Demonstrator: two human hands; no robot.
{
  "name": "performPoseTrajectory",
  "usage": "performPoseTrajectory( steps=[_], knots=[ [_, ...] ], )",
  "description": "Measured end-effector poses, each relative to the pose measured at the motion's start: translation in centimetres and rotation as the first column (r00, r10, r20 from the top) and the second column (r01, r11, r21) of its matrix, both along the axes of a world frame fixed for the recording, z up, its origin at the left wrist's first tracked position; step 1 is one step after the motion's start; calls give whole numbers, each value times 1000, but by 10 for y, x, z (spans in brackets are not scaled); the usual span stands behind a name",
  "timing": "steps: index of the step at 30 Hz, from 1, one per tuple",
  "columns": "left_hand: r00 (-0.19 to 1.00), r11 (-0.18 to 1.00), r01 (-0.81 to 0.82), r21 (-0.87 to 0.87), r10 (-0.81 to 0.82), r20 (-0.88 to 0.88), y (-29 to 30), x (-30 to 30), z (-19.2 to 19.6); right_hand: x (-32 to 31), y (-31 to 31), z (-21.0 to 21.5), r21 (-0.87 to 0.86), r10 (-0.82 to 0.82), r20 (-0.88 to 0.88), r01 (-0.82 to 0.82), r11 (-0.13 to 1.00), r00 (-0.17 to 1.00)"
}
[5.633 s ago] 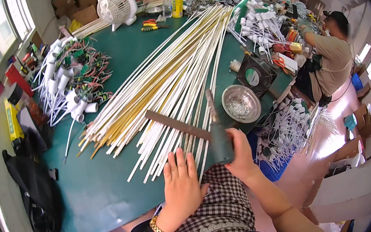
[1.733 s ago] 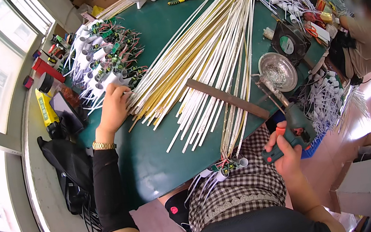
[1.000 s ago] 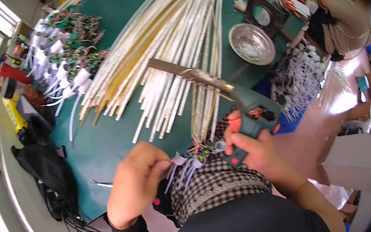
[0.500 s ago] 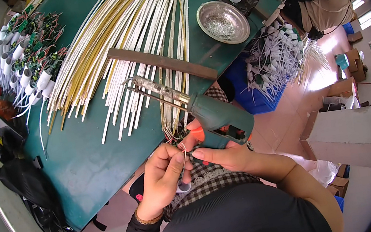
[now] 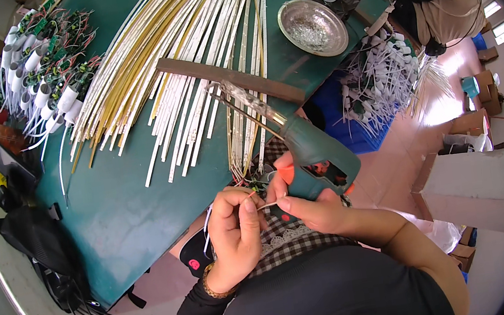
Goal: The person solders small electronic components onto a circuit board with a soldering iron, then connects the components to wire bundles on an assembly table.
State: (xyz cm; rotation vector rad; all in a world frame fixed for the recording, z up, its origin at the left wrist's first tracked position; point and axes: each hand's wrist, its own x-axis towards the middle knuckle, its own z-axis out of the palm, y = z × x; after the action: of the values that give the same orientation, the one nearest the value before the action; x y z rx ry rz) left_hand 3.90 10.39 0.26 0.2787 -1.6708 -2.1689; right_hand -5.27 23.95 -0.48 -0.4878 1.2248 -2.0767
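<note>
White wire [image 5: 269,205] now stretches between the left grip [image 5: 236,227], pinched tight on it, and the right grip [image 5: 316,208], thumb and finger closed there while clasping a green soldering gun [image 5: 322,151]: both hands engage it, strips [image 5: 178,45] beyond.

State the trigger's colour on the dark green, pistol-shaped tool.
The trigger is orange, as the head view shows.
</note>
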Motion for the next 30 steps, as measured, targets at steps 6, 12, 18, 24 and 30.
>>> performPoseTrajectory(
  steps=[6,12,18,24,30],
  knots=[
    [936,839,215,499,-322,139,-19,0,0,-8,3,-8,-122,65,-106,-78,989,992],
    [822,335,351,875,-557,-116,-24,0,-5,-16,0,-8,84,144,-232,-127,988,962],
    [852,473,241,848,-522,49,-14,-2,2,-21,4,2,178,221,-319,-171,969,922],
    [911,772,256,582,-394,122,-8,5,-10,-14,0,-6,143,36,-203,-7,990,978],
    [961,990,119,-72,-97,258,0,5,-14,-8,0,-8,168,4,-149,21,985,989]
  ],
)
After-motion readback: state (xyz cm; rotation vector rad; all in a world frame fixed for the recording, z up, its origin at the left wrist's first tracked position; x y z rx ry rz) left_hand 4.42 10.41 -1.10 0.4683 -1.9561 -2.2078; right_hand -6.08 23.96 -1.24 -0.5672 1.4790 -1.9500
